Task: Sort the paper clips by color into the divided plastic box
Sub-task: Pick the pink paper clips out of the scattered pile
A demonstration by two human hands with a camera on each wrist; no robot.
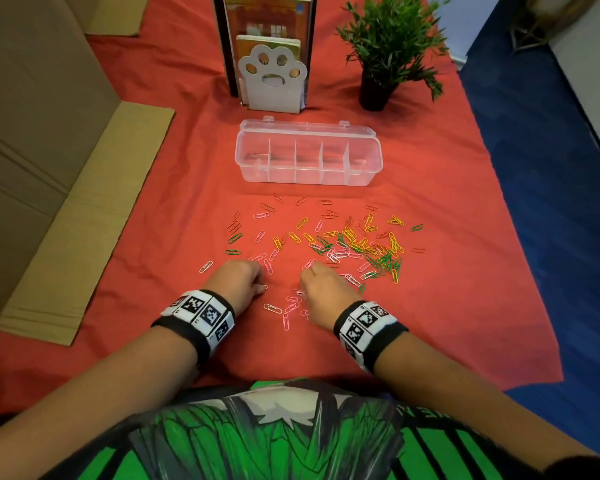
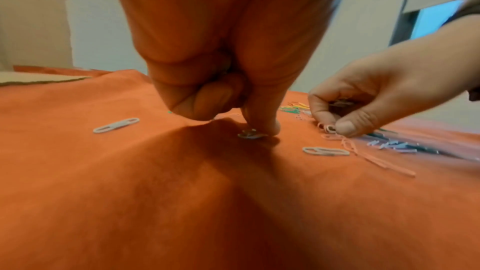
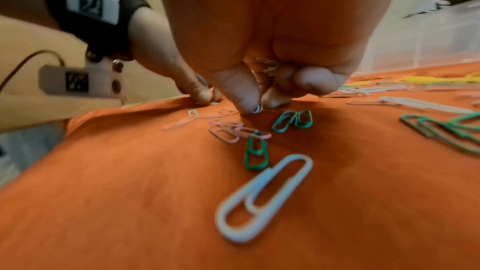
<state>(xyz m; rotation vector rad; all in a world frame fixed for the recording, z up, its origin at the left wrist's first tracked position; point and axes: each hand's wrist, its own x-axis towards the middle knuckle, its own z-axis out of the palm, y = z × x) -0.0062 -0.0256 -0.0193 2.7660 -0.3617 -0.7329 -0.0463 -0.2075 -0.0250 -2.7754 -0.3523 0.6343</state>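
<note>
A clear divided plastic box [image 1: 309,157] stands open at the middle of the red cloth, and I see no clips in its compartments. Pink, white, green, yellow and red paper clips [image 1: 343,240] lie scattered in front of it. My left hand [image 1: 258,284] is curled low over the cloth; its thumb and fingertip pinch a white clip [image 2: 250,133] that lies flat. My right hand [image 1: 309,271] holds several pale clips [image 3: 267,65] bunched in its palm, while its thumb and forefinger pinch another white clip [image 3: 257,109] on the cloth. Pink clips [image 1: 290,308] lie between the hands.
A paw-shaped bookend with books [image 1: 272,77] and a potted plant [image 1: 385,53] stand behind the box. Cardboard [image 1: 49,168] lies along the left. The cloth's right edge [image 1: 520,237] borders blue floor. A large white clip [image 3: 262,198] and green clips [image 3: 255,153] lie under my right wrist.
</note>
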